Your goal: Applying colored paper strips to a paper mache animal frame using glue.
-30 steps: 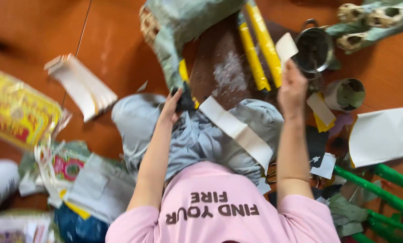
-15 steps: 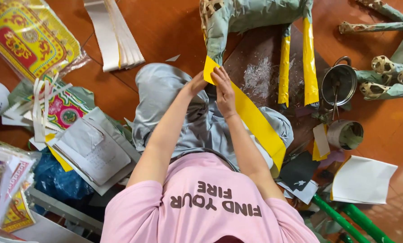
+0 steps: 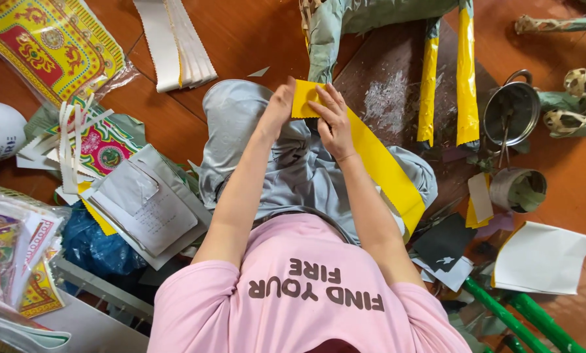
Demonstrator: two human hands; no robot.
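Both hands on yellow strip

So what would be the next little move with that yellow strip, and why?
Probably a slide of both hands a little further along the yellow paper strip. The left hand and right hand pinch only its far end, near the grey-green paper figure, while the rest trails loose across the lap toward the right knee, not yet handled.
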